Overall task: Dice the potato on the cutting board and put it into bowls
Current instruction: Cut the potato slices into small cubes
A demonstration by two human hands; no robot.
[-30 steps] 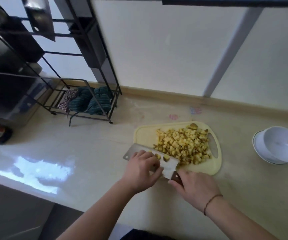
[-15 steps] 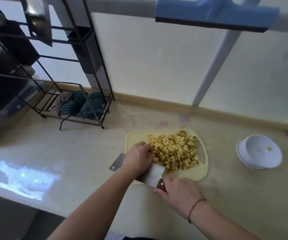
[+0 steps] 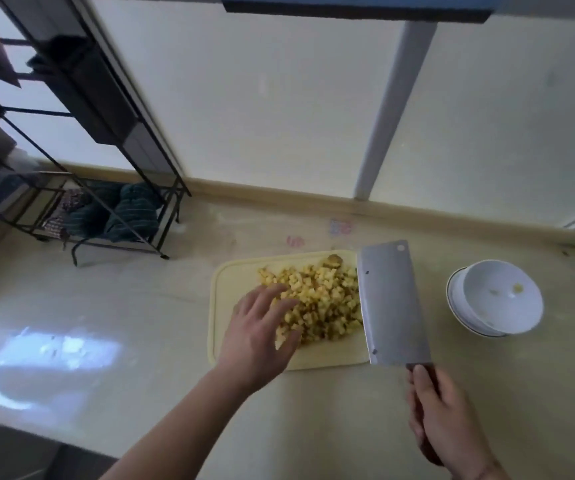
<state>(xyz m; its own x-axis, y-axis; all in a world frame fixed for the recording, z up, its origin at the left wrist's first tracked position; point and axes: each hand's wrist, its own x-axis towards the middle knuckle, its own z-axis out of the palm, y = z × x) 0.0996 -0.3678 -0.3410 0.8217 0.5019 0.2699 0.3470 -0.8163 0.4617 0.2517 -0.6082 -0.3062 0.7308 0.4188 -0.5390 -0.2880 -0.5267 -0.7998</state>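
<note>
Yellow potato dice (image 3: 317, 303) sit heaped on the pale cutting board (image 3: 230, 282), and it looks like the chopping is done and the scooping is on. Left hand (image 3: 262, 327) lies flat with fingers spread and loose, holding nothing, fingertips at the near-left edge of the pile. Right hand (image 3: 448, 420) has its grip wrapped round the dark handle of the cleaver (image 3: 390, 299), whose broad blade stands at the right side of the heap. Stacked white bowls (image 3: 497, 299) wait well to the right on the bench (image 3: 140, 306), a few scraps already inside the top one. To do this well, I'd say: lay the blade low against the board, sweep the dice onto it with that open palm, keep the load small and carry it level so nothing rolls off. Blade hides the board's right end, so whether its edge touches the board or hovers above is hard to call. How many bowls are stacked is not clear, and the wire rack (image 3: 82, 161) at far left is cut off by the frame.
</note>
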